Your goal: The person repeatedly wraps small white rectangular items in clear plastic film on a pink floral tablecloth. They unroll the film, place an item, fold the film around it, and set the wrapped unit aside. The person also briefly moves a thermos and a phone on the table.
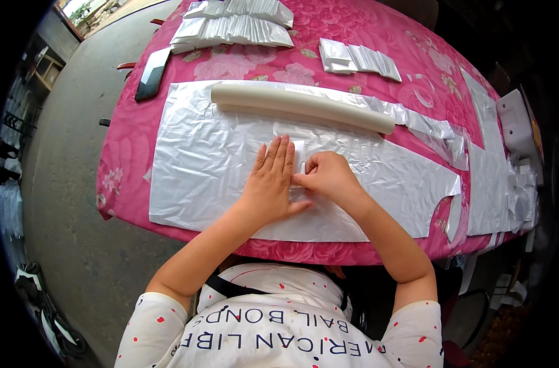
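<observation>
A large, crinkled white plastic sheet (200,165) lies spread in front of me, with a curved cut-out at its right end. On its middle sits a small folded white plastic packet (300,149), mostly covered by my hands. My left hand (270,184) presses flat over the packet's left part, fingers stretched forward and thumb out to the right. At the packet's right edge, my right hand (328,175) is closed, with thumb and forefinger pinching there. A long beige roller tube (301,107) rests across the sheet's far side, beyond both hands.
Stacks of folded white plastic packets (236,30) stand at the far left, and a smaller row of packets (359,59) lies at the far middle. A phone (152,73) is near the left edge of the pink flowered tablecloth (123,153). More plastic sheets (485,190) lie at the right.
</observation>
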Motion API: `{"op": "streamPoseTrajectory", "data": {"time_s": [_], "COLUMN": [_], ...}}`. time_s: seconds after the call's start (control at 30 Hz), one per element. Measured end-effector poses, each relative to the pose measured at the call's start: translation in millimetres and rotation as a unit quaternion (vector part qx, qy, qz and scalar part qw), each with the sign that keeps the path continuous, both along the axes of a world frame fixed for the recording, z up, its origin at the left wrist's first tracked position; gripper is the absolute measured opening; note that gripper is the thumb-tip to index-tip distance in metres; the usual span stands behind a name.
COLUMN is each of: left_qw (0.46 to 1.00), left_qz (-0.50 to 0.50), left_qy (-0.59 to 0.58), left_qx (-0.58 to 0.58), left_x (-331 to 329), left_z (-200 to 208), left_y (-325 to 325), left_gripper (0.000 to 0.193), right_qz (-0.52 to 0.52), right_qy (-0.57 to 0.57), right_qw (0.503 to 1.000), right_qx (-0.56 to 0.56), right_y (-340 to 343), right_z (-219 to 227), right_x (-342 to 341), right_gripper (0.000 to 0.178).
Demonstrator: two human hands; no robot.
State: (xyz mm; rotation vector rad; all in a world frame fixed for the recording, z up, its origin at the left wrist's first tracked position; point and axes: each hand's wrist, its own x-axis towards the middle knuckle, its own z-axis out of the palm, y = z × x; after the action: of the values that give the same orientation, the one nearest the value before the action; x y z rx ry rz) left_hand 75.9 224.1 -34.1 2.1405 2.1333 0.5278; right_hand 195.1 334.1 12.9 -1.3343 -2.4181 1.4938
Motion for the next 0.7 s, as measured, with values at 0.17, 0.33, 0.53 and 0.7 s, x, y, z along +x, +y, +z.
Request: {"op": "streamPoseTrajectory", "data": {"time_s": [0.17,0.33,0.53,0.7], "left_qw": [1.0,0.998,0.938,0.714], "left_qz": [-0.001,0.008,-0.002,0.086], "left_qy": [-0.01,-0.012,-0.338,-0.675], "left_qx": [0.01,0.053,0.073,-0.165], "left_x": [0,-4,-13,-11], "left_z": [-2,2,34,31], "left_y": [0,-7,-85,-163], "left_gripper": [0.107,0.102,0.066,0.035], "right_qz": [0.035,0.115,0.177,0.205], "right_qy": [-0.042,-0.108,0.08,0.17], "right_qw": [0.991,0.96,0.893,0.861], "right_qx": [0.12,0.23,0.406,0.434], "right_y": [-2,2,-12,-3], "right_z": [5,16,7,-40], "right_x": [12,18,-8,-34], "right_gripper": [0.027,0.029,0.043,0.069]}}
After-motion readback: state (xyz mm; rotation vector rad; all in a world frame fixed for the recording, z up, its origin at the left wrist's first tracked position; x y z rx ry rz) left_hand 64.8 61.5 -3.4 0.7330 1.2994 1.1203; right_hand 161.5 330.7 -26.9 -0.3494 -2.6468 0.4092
